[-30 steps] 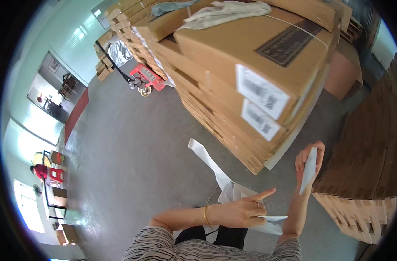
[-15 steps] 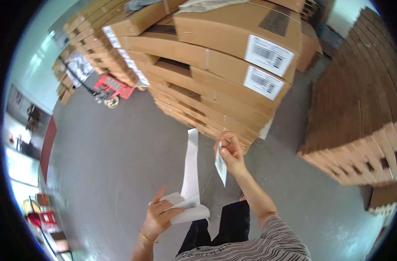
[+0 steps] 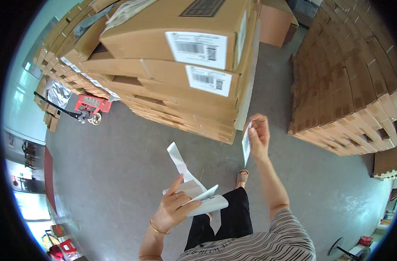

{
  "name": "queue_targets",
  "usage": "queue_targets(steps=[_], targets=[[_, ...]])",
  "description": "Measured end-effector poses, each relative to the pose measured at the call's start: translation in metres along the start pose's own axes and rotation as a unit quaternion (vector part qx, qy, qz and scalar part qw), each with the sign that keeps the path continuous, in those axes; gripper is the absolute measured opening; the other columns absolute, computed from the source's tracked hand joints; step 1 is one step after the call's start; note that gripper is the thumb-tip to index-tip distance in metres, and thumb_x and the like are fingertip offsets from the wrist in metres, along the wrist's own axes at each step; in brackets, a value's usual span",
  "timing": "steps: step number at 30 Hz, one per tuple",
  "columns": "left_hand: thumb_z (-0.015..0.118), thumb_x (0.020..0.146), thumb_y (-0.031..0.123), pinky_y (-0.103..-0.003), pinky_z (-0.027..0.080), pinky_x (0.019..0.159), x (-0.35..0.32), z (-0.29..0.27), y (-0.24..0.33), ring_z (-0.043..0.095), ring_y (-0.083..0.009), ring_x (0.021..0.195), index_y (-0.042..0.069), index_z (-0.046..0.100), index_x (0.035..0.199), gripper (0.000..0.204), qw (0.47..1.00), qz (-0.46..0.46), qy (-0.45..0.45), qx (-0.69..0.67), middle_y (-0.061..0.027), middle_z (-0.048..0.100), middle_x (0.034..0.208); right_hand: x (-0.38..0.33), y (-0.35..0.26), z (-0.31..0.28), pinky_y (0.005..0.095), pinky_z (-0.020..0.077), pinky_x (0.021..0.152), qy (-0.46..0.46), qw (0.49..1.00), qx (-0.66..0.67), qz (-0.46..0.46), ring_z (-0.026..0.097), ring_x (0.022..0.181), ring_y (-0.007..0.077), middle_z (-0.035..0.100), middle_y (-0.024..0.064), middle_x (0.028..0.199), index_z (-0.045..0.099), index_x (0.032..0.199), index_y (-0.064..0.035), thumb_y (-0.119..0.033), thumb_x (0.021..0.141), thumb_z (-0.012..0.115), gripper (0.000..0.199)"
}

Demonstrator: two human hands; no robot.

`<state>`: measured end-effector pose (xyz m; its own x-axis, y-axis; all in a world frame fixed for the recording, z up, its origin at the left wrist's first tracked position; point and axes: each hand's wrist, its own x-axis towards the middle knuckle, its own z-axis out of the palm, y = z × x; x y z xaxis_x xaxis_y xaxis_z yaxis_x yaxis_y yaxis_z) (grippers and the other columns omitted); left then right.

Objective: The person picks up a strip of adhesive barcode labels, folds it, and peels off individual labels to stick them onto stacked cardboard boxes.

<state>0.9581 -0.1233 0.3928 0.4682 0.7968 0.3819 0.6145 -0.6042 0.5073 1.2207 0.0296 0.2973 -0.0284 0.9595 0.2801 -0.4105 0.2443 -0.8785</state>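
our right hand [image 3: 260, 135] pinches a white label [image 3: 246, 147], lengthwise upright in view, nearer the stacked cartons [image 3: 163, 80] than our left hand [image 3: 171, 209], which grasps a folded paper strip [image 3: 177, 159].

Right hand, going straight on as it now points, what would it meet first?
The right hand would probably meet the labelled cardboard-box stack at its right edge; depth is unclear.

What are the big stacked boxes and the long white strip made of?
The stacked boxes look like matte brown cardboard: plain brown faces, straight folded edges. The white strip is probably smooth paper, thin and bending, though thin plastic is possible.
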Motion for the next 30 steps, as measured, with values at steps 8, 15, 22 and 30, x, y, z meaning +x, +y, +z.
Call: queue_targets(steps=[8,15,22,30], targets=[[0.068,0.068,-0.001,-0.055,0.033,0.109,0.146,0.085,-0.002,0.052,-0.0117,0.053,0.007,0.070,0.080,0.014,0.987,0.119,-0.108,-0.025,0.0025,0.047,0.061,0.125,0.032,-0.095,0.0247,0.0469,0.067,-0.070,0.990,-0.071,-0.095,0.058,0.079,0.0101,0.056,0.0047,0.087,0.039,0.117,-0.0038,-0.007,0.088,0.063,0.037],[0.070,0.067,-0.003,-0.061,0.029,0.109,0.229,0.126,-0.018,0.044,-0.0081,0.049,0.005,0.068,0.075,0.011,0.991,0.085,-0.099,-0.018,0.0036,0.038,0.059,0.178,0.066,-0.089,0.0262,0.0449,0.057,-0.190,0.958,-0.090,-0.193,0.059,0.071,0.0134,0.060,0.0077,0.090,0.044,0.117,-0.0040,-0.012,0.080,0.075,0.049],[0.071,0.064,-0.003,-0.064,0.026,0.110,0.241,0.122,-0.021,0.043,-0.0071,0.047,0.008,0.069,0.074,0.015,0.995,0.037,-0.086,0.020,0.0042,0.036,0.057,0.177,0.062,-0.074,0.0270,0.0465,0.069,-0.262,0.945,-0.061,-0.184,0.058,0.084,0.0158,0.055,0.0121,0.106,0.044,0.117,-0.0024,-0.011,0.076,0.079,0.055],[0.071,0.065,0.001,-0.067,0.024,0.109,0.239,0.121,-0.015,0.049,-0.0087,0.049,0.004,0.067,0.071,0.008,0.996,-0.013,-0.076,0.034,0.0019,0.041,0.057,0.188,0.049,-0.073,0.0281,0.0452,0.056,-0.262,0.927,-0.107,-0.248,0.061,0.068,0.0173,0.063,0.0120,0.090,0.046,0.113,-0.0032,-0.018,0.071,0.083,0.058]])
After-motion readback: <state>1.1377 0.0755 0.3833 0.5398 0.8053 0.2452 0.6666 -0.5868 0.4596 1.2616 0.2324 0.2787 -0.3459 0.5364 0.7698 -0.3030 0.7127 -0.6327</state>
